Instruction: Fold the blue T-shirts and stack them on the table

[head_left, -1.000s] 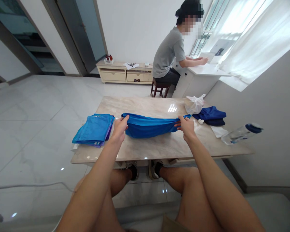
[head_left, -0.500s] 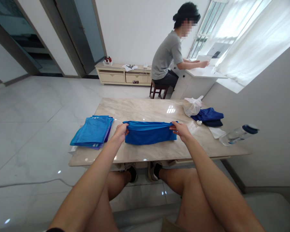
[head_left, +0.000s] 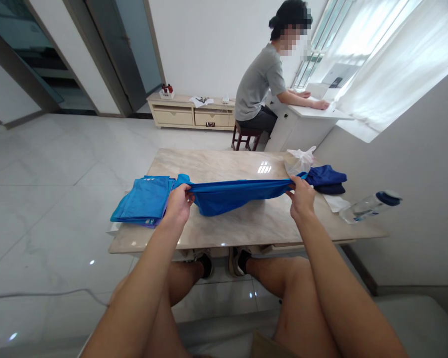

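Observation:
A blue piece of cloth [head_left: 235, 194] is stretched sideways above the marble-topped table [head_left: 216, 233], its lower part hanging in a loose fold. My left hand [head_left: 179, 201] is closed on its left end, and a lighter blue bit of it pokes up past the fingers. At the right end my right hand [head_left: 301, 198] pinches the upper edge, with a short tip sticking out beyond. Just left of my left hand lies a stack of folded blue cloths [head_left: 144, 199], with purple showing at its edge.
On the table's right are a white plastic bag [head_left: 298, 161], dark blue cloth [head_left: 325, 179], white paper [head_left: 336, 203] and a clear bottle [head_left: 369, 206] with a blue lid. A person [head_left: 261, 82] sits at a white desk by the window. A low cabinet [head_left: 190, 114] stands behind.
My hands have moved apart, pulling the blue cloth wider and tauter. It was a neat folded rectangle before; now its lower edge slopes up to the right.

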Demonstrator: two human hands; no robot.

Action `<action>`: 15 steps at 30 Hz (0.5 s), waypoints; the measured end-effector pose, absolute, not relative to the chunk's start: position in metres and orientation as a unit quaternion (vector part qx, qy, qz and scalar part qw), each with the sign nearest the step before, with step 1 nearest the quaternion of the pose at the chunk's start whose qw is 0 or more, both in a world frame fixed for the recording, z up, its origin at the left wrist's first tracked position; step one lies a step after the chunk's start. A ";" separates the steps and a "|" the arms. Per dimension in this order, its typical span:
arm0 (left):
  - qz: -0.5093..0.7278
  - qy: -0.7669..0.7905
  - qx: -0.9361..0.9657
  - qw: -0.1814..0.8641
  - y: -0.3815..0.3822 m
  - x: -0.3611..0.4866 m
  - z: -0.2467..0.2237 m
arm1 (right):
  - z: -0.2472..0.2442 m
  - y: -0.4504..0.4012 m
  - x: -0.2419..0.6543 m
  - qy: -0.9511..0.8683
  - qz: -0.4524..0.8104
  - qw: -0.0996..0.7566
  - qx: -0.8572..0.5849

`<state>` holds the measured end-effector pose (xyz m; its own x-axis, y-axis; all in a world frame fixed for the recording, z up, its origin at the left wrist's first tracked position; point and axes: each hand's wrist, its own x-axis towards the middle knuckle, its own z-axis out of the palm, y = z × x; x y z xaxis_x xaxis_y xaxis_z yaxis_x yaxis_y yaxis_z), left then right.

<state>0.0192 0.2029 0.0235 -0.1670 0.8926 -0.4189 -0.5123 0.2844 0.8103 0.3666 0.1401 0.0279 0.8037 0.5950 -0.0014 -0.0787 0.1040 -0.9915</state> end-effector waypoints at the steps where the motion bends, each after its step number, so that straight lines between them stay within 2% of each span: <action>1: 0.575 0.504 0.191 0.615 0.203 0.018 0.024 | 0.027 0.138 0.367 -0.217 0.217 0.716 -0.626; 9: 0.610 0.455 0.210 0.614 0.203 0.007 0.034 | 0.028 0.132 0.370 -0.272 0.188 0.714 -0.618; 15: 0.610 0.464 0.186 0.615 0.205 0.008 0.037 | 0.028 0.134 0.365 -0.205 0.275 0.726 -0.596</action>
<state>0.0078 0.2047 0.0372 -0.1748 0.9222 -0.3450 -0.5775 0.1878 0.7945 0.3645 0.1343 0.0281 0.7654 0.6429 -0.0299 -0.1545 0.1384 -0.9782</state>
